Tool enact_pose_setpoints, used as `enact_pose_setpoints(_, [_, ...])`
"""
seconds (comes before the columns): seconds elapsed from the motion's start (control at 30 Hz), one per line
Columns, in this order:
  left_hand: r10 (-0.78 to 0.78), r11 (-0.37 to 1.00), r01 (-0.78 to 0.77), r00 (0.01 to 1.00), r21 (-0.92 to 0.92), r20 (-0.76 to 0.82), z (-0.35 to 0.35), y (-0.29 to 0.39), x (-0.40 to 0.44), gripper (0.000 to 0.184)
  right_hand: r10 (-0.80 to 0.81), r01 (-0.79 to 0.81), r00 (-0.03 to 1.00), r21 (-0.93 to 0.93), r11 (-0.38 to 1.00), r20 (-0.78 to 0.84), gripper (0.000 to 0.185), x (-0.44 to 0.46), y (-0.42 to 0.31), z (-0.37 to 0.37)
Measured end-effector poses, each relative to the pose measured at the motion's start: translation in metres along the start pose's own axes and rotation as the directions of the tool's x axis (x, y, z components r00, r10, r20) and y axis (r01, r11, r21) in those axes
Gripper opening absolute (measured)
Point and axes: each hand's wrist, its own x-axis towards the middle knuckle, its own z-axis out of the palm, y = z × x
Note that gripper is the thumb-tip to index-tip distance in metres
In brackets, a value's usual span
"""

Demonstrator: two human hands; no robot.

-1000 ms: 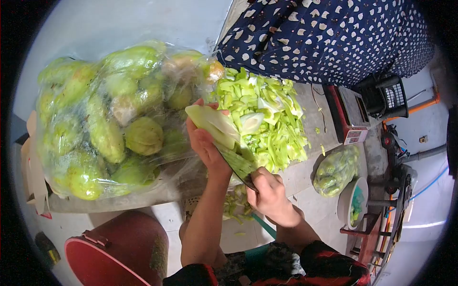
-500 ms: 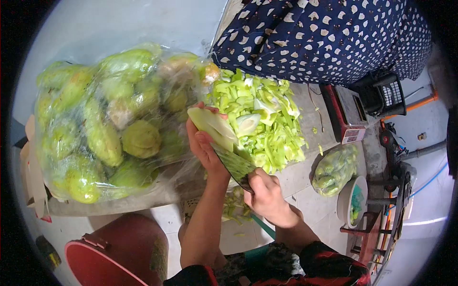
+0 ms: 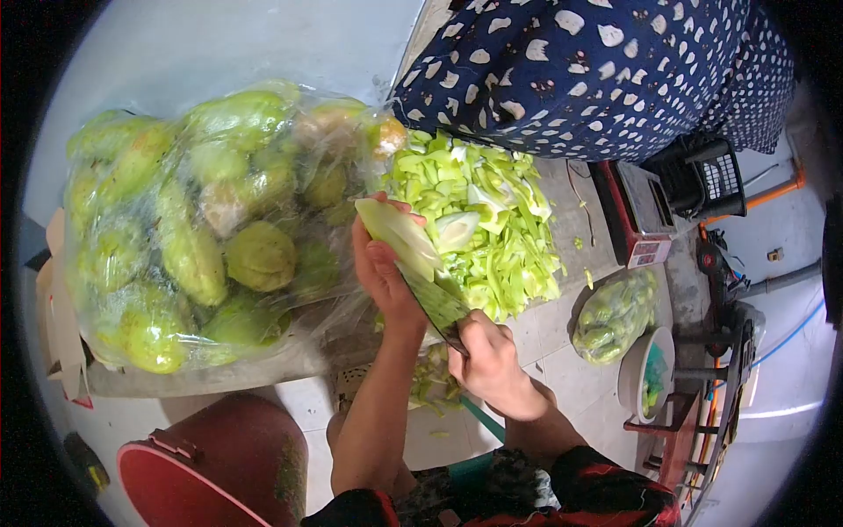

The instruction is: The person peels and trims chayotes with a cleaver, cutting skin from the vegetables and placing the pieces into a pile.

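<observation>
My left hand (image 3: 384, 272) wraps round a peeled, pale green fruit (image 3: 397, 234), elongated, with a whitish cut face turned up. My right hand (image 3: 488, 358) is closed on the handle of a broad knife (image 3: 435, 307). Its dark, wet blade points up and left and lies against the lower end of the fruit; green bits cling to it. Just beyond my hands spreads a large heap of green cut slices (image 3: 505, 241), a few with white centers. To the left, close to my left hand, a clear plastic bag (image 3: 189, 228) is full of whole green fruits.
A person in a dark blue patterned garment (image 3: 580, 70) is at the far side. To the right are a red scale (image 3: 634, 211), a black basket (image 3: 716, 180), a bag of green produce (image 3: 615, 316) and a white basin (image 3: 634, 378). A red bucket (image 3: 219, 457) stands at lower left.
My left hand and the fruit have shifted slightly right. The knife stays against the fruit, and my right hand has barely moved. The person's patterned garment has shifted a little.
</observation>
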Motion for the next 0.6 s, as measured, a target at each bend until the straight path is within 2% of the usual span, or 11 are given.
enact_pose_setpoints(0.1, [-0.032,0.999,0.032,0.999,0.024,-0.022,0.005,0.002,-0.005,0.071,-0.011,0.011,1.0,-0.014,1.0,-0.016,0.025,0.002,-0.001,0.0])
enact_pose_setpoints(0.17, [0.044,0.997,-0.046,0.999,0.068,0.031,0.008,-0.003,-0.012,0.048,0.006,-0.006,0.997,0.006,1.0,-0.071,0.022,0.005,0.001,0.0])
enact_pose_setpoints(0.27, [0.019,0.999,-0.019,1.0,-0.044,0.005,0.013,-0.009,-0.015,0.044,0.022,-0.019,0.996,0.033,0.999,-0.082,0.025,0.005,0.001,0.0])
enact_pose_setpoints(0.4, [0.045,0.996,-0.043,0.999,-0.076,0.025,0.011,-0.011,-0.013,0.042,0.032,-0.031,0.998,0.022,0.999,-0.06,0.025,0.004,0.002,-0.002])
enact_pose_setpoints(0.47, [-0.081,0.98,0.08,0.997,-0.18,0.004,0.01,-0.01,-0.01,0.043,0.04,-0.039,0.998,0.022,0.999,-0.051,0.025,0.003,0.002,-0.002])
enact_pose_setpoints(0.6, [-0.042,0.986,0.043,0.999,-0.164,0.007,0.016,-0.003,-0.012,0.045,0.064,-0.064,0.997,0.007,0.998,-0.031,0.024,0.005,0.003,-0.001])
